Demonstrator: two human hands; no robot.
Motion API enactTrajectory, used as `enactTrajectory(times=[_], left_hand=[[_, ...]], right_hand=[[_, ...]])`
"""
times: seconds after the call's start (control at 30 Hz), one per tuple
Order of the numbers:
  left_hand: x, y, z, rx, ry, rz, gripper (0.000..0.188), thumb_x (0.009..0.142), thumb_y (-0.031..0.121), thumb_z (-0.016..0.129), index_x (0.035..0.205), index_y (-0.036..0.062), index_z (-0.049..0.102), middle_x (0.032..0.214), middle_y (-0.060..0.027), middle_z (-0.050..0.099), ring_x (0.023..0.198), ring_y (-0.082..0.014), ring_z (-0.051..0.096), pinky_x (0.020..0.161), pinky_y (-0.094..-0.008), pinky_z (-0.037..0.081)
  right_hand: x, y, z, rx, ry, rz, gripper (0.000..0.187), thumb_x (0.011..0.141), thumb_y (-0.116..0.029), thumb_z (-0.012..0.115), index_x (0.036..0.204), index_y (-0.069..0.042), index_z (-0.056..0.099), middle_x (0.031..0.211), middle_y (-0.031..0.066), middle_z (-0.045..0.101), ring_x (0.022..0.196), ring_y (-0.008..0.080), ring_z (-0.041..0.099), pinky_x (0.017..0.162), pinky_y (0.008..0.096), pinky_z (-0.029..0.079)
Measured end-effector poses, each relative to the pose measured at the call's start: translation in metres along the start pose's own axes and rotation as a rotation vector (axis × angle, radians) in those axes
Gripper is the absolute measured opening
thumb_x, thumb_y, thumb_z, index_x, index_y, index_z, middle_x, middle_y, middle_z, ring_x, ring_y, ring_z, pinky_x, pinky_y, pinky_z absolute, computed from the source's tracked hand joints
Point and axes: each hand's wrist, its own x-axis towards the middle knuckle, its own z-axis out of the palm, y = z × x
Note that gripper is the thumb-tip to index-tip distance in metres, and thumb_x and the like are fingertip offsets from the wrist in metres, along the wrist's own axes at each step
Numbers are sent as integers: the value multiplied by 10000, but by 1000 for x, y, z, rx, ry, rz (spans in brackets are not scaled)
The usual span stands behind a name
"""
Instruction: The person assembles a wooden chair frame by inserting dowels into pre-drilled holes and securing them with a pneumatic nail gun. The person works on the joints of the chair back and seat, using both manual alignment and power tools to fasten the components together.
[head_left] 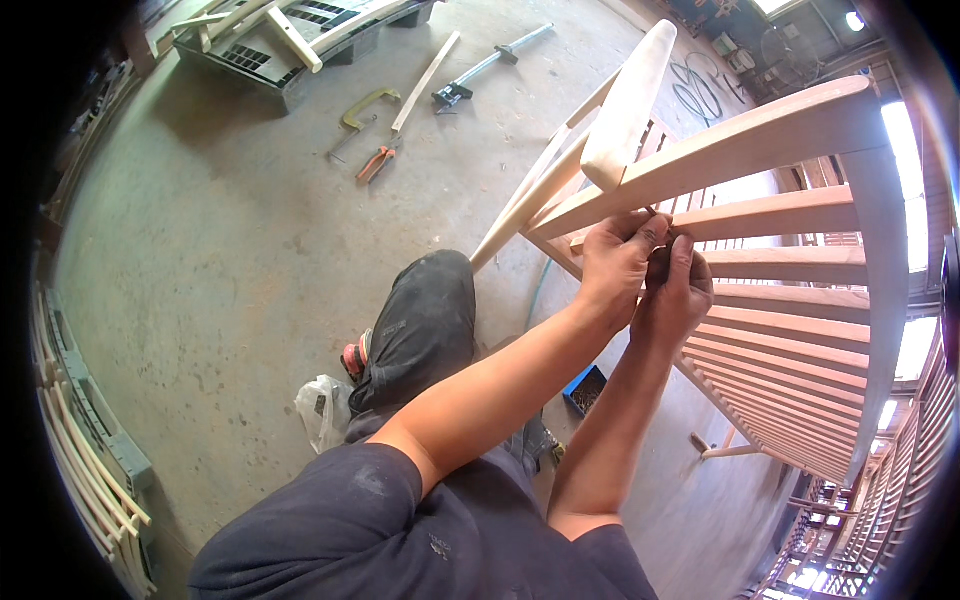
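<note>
In front of me a pale wooden slatted bench (783,215) stands tilted, its armrest (632,105) pointing up and away. My left hand (622,258) is closed in a pinch against the frame, beside the end of a slat. Right beside it, my right hand (682,285) is also closed, thumb raised and fingers curled at the same spot. A thin dark tip shows just above the left fingertips. What either hand holds is too small and too covered by the fingers to name.
On the floor lie a bar clamp (482,75), a wooden strip (427,82), a C-clamp (355,115) and orange-handled pliers (376,164). A blue box (584,391) of small hardware and a plastic bag (322,412) are near my legs. Wooden parts lie on a dark pallet (288,95).
</note>
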Motion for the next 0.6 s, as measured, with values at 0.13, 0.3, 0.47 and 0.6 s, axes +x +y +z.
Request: enactTrajectory(times=[0.13,0.3,0.47,0.6], left_hand=[[0,7,2,44,6,-59,137,926,120,732,946,-1,671,834,-51,671,727,-102,610,611,-243,480],[1,4,3,43,82,-81,126,920,111,735,933,4,671,832,-52,670,698,-106,611,569,-247,479],[1,3,0,-54,4,-67,120,930,106,722,953,1,668,838,-52,672,693,-117,619,575,-253,499],[2,1,1,-43,-8,11,141,932,119,723,968,-1,660,846,-50,669,693,-114,616,549,-245,500]], right_hand=[[-3,-1,0,43,23,45,216,970,-162,686,937,51,670,772,81,669,644,97,585,585,196,488],[-9,-6,7,47,13,48,261,988,-199,666,950,58,685,746,67,667,590,75,558,517,187,421],[0,3,-3,-100,-22,-31,333,997,-279,657,901,38,695,670,18,630,508,50,503,446,192,311],[4,5,-4,-69,1,-2,272,990,-223,662,929,41,688,688,24,638,536,46,506,455,191,347]])
